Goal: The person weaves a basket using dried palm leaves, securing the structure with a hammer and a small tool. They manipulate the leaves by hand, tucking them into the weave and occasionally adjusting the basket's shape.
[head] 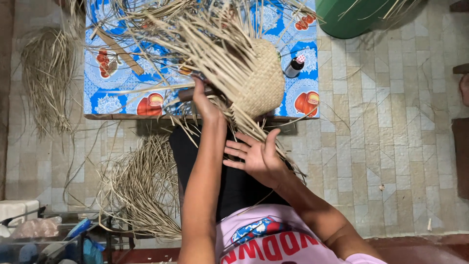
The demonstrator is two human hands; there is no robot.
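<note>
Left hand point(205, 100) had its grip closed around the loose straw strands point(195, 34) at the rim of a half-woven basket point(259, 78), which sat just right of that grip on the worktop point(117, 105). Right hand point(256, 156) was below it, fingers spread wide, palm open, touching trailing strands. Small dark bottle point(294, 67) stood further right.
</note>
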